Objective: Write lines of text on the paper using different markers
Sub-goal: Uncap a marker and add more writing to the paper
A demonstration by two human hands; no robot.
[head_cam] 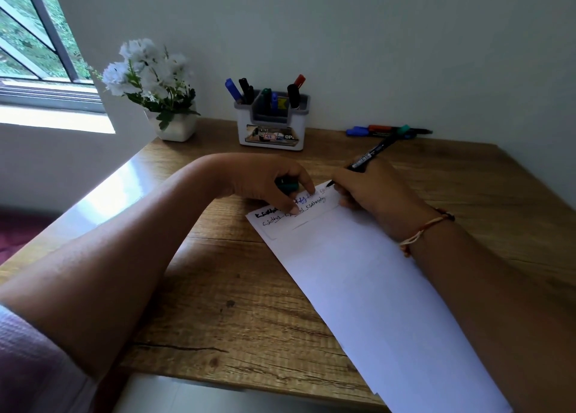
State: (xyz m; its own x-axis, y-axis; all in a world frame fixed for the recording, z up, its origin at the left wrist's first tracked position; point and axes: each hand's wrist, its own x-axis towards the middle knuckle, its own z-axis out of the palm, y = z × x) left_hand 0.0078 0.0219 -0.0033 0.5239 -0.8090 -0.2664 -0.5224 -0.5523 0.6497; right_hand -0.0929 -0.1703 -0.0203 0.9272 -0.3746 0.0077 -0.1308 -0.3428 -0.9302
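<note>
Paper (pixel 358 272) lies on desk (pixel 224 303); right hand (pixel 371 191) grips black marker (pixel 369 155), tip touching sheet; left hand (pixel 268 182), beside that grip, clenches green cap (pixel 288 186), fingertips pinning paper.

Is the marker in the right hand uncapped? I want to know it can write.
Uncapped: the marker shows a bare dark tip touching the paper, and the left hand holds a green cap.

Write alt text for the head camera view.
A right hand writes with a marker on paper on a wooden desk, while the left hand holds a green cap and steadies the sheet.
</note>
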